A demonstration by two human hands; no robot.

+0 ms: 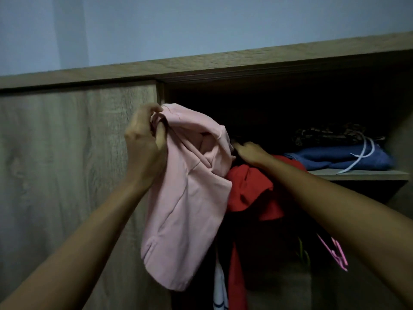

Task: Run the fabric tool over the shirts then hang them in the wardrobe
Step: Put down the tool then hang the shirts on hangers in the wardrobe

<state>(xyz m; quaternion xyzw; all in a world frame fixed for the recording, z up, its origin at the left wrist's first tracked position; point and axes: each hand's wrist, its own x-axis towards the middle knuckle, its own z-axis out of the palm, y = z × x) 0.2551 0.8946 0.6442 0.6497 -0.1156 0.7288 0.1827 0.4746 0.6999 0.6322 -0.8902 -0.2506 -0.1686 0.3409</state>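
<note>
A pale pink shirt (187, 198) hangs bunched at the open wardrobe's left edge. My left hand (145, 139) grips its top, fingers pinched into the fabric. My right hand (250, 151) reaches into the dark wardrobe just behind the pink shirt, above a red shirt (252, 189) hanging inside. Its fingertips are hidden in the shadow, so what they touch cannot be made out. No fabric tool is in view.
The wardrobe's wooden door (73, 164) covers the left half. A shelf (362, 174) at right bears folded blue cloth (344, 158) with a white cord and a dark patterned item. Pink hangers (335, 253) and a white garment (219, 285) hang lower down.
</note>
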